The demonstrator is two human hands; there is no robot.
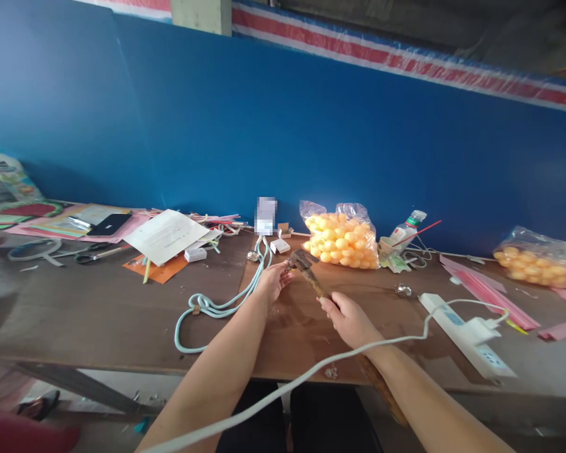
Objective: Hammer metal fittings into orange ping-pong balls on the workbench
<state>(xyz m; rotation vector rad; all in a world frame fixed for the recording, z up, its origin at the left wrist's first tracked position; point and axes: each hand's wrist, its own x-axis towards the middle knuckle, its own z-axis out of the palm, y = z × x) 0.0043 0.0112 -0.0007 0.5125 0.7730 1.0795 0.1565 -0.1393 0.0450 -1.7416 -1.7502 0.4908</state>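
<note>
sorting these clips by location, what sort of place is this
Probably a small workshop or craft workspace: a hammer in use at a worktable, a power strip, and bagged yellow balls.

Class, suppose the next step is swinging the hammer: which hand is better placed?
Probably the right hand: it grips the wooden handle, while the left hand has its fingers close to the hammer head.

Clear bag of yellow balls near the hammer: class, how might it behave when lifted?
The clear bag would probably sag and change shape, as its thin film is creased on top. The yellow balls look round and loosely heaped, so they would likely shift about.
</note>
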